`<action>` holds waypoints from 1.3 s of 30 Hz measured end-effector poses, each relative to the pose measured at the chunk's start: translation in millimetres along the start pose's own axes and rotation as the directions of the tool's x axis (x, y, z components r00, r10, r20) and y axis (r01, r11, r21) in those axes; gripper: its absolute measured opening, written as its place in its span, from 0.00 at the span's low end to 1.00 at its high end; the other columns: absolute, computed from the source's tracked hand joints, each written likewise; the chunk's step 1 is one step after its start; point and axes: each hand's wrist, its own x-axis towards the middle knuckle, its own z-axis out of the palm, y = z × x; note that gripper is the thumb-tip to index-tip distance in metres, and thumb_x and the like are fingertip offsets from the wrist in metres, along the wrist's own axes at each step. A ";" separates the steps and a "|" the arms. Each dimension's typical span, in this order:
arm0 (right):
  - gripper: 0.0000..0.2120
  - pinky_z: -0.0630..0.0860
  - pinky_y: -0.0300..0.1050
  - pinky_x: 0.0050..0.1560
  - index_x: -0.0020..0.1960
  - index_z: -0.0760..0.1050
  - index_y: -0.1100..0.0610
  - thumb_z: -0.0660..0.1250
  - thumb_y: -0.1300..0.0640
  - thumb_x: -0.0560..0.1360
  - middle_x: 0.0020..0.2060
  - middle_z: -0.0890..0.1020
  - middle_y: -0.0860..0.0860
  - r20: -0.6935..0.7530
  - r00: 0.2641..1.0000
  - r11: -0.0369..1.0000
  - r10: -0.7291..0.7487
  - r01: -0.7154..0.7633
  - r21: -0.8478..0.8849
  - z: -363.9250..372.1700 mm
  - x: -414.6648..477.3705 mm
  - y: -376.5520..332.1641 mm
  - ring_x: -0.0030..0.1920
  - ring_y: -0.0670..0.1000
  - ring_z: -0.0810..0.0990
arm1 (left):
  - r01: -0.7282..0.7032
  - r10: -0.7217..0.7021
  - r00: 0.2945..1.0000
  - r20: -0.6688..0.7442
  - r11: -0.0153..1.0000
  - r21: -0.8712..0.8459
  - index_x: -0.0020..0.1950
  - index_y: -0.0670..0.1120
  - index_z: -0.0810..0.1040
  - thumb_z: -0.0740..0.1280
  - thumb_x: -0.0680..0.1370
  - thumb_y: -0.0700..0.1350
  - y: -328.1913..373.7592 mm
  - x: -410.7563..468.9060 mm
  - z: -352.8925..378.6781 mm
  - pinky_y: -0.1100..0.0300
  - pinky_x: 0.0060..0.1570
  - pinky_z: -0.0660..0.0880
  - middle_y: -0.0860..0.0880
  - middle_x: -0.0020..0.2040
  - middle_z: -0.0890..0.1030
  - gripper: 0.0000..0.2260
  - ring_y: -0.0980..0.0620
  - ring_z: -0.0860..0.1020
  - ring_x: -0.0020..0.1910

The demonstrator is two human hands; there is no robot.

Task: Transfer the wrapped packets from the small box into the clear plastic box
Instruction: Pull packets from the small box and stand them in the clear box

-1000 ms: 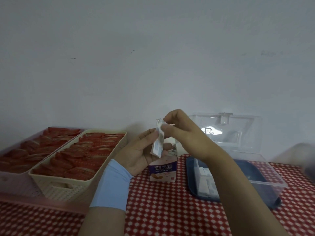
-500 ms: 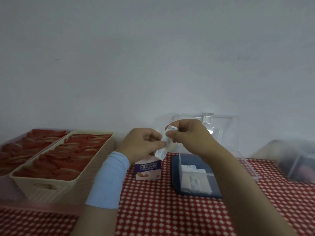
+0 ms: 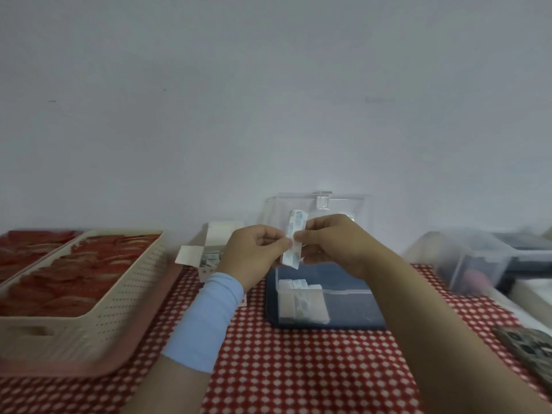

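My left hand [image 3: 254, 255] and my right hand [image 3: 331, 243] pinch the same strip of white wrapped packets [image 3: 294, 239], held upright above the clear plastic box [image 3: 355, 294]. That box stands open on a dark blue mat, its lid [image 3: 316, 204] tilted back against the wall, with several white packets [image 3: 301, 300] lying in its left part. The small box [image 3: 206, 255] sits behind my left hand with its flaps open, and more packets show inside it. My left wrist wears a light blue sleeve.
A cream perforated basket [image 3: 89, 309] full of red packets stands at the left on a pink tray, with a second basket [image 3: 30, 243] behind it. Clear storage bins [image 3: 478, 258] sit at the right. A patterned object [image 3: 528, 351] lies at the right edge of the red checked tablecloth.
The view has tipped down and shifted. My left hand has let go of the small box, which now rests on the table, and both hands hold the packet strip over the clear box.
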 end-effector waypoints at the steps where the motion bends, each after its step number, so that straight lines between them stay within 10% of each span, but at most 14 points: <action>1: 0.02 0.84 0.51 0.49 0.47 0.82 0.63 0.71 0.64 0.77 0.36 0.86 0.55 -0.045 0.999 0.999 0.016 -0.017 -0.034 -6.2 1.8 3.3 0.35 0.51 0.84 | -0.023 0.024 1.000 -0.008 0.995 0.094 0.47 0.47 0.84 0.71 0.77 0.45 -2.4 1.1 1.0 0.63 0.41 0.79 0.52 0.40 0.85 0.03 0.56 0.83 0.39; 4: 0.03 0.83 0.54 0.48 0.45 0.82 0.65 0.70 0.67 0.76 0.38 0.84 0.60 -0.203 0.977 0.975 0.071 -0.110 -0.191 -24.6 10.0 17.2 0.35 0.54 0.83 | -0.030 0.026 1.000 0.017 0.936 0.350 0.46 0.48 0.81 0.67 0.79 0.50 -5.5 2.0 -1.8 0.58 0.51 0.76 0.54 0.42 0.83 0.07 0.54 0.81 0.45; 10: 0.03 0.80 0.46 0.45 0.44 0.80 0.64 0.72 0.64 0.75 0.38 0.83 0.58 -0.107 0.934 0.774 0.342 -0.344 -0.532 -27.4 20.0 36.6 0.37 0.56 0.81 | 0.042 -0.161 0.978 0.137 0.784 0.619 0.30 0.44 0.67 0.62 0.81 0.49 -6.8 -1.6 -0.6 0.58 0.34 0.70 0.48 0.27 0.68 0.20 0.50 0.71 0.28; 15: 0.05 0.78 0.44 0.44 0.41 0.78 0.60 0.70 0.62 0.76 0.37 0.80 0.55 -0.099 0.911 0.654 0.399 -0.359 -0.666 -12.7 29.3 39.2 0.36 0.52 0.77 | 0.067 -0.240 0.943 0.230 0.815 0.576 0.42 0.40 0.80 0.60 0.82 0.49 -10.2 -4.3 5.2 0.52 0.52 0.78 0.41 0.39 0.81 0.17 0.41 0.83 0.49; 24: 0.09 0.80 0.46 0.58 0.54 0.80 0.60 0.71 0.57 0.76 0.51 0.83 0.55 -0.107 0.894 0.496 0.435 -0.337 -0.800 -4.4 32.9 51.2 0.53 0.53 0.84 | 0.023 -0.224 0.934 0.277 0.814 0.580 0.40 0.42 0.78 0.61 0.81 0.49 -13.4 -0.9 3.2 0.51 0.52 0.77 0.44 0.37 0.77 0.15 0.43 0.82 0.42; 30: 0.09 0.76 0.39 0.39 0.48 0.79 0.58 0.74 0.53 0.75 0.43 0.82 0.51 -0.113 0.894 0.465 0.433 -0.329 -0.822 -5.6 32.9 49.2 0.41 0.48 0.81 | -0.003 -0.212 0.930 0.301 0.813 0.583 0.38 0.43 0.73 0.61 0.81 0.49 -12.0 -1.4 1.1 0.50 0.52 0.77 0.44 0.37 0.76 0.15 0.43 0.83 0.45; 39: 0.07 0.82 0.47 0.54 0.51 0.81 0.61 0.72 0.58 0.76 0.46 0.85 0.55 -0.101 0.876 0.474 0.471 -0.348 -0.809 -5.8 31.2 43.9 0.47 0.54 0.86 | 0.022 -0.239 0.924 0.298 0.812 0.584 0.41 0.43 0.77 0.61 0.81 0.50 -8.5 -3.5 0.0 0.50 0.52 0.77 0.40 0.43 0.83 0.14 0.40 0.83 0.50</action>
